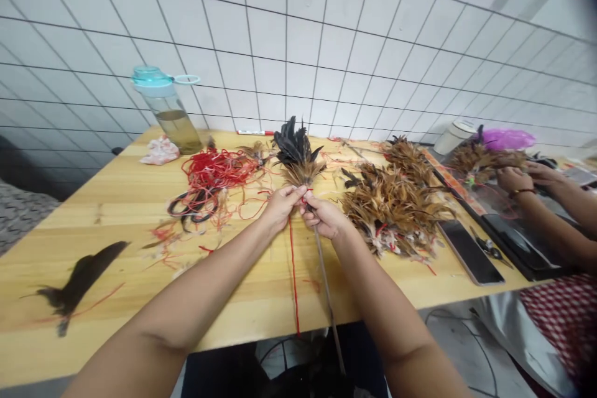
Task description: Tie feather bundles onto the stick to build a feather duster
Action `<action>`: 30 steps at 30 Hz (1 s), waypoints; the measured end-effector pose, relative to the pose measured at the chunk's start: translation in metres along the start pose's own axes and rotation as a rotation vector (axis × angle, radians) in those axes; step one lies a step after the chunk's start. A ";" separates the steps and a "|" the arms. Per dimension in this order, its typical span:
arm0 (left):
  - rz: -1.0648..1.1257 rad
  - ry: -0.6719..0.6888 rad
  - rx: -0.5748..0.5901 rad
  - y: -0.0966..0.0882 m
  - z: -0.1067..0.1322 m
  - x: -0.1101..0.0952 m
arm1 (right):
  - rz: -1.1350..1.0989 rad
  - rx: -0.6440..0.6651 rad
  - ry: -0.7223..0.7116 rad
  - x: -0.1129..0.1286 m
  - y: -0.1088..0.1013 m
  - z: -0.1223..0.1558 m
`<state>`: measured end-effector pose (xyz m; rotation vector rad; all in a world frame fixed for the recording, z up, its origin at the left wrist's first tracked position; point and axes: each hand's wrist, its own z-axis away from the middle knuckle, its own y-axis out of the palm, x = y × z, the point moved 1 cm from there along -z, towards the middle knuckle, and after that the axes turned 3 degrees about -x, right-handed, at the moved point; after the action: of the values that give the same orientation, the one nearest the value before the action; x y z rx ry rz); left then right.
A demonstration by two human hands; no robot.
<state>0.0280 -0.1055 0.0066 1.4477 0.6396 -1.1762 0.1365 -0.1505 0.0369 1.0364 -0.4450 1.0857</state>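
A bundle of black and brown feathers (pixel 296 152) stands at the tip of a thin stick (pixel 323 270), over the middle of the wooden table. My left hand (pixel 281 206) is closed in a pinch at the base of the feathers, on a red string (pixel 293 261) that hangs down past the table's edge. Beside it, touching at the thumbs, my right hand (pixel 325 216) is closed around the upper stick. The stick runs down towards my lap. My fingers partly hide where string, feathers and stick meet.
Brown feather bunches (pixel 392 208) are heaped at right, near a phone (pixel 471 252) and scissors (pixel 489 247). Left lie tangled red string (pixel 219 169), black-handled scissors (pixel 193 204) and a dark feather (pixel 88 277). A water bottle (pixel 170 115) stands behind. A co-worker's hands (pixel 517 179) work far right.
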 end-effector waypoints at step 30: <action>-0.335 0.245 -0.023 0.000 0.000 -0.003 | -0.004 -0.082 -0.337 -0.008 -0.016 -0.019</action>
<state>0.0267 -0.1044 0.0096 1.5161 1.0951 -1.2487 0.1438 -0.1391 0.0145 1.1501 -0.7513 0.8833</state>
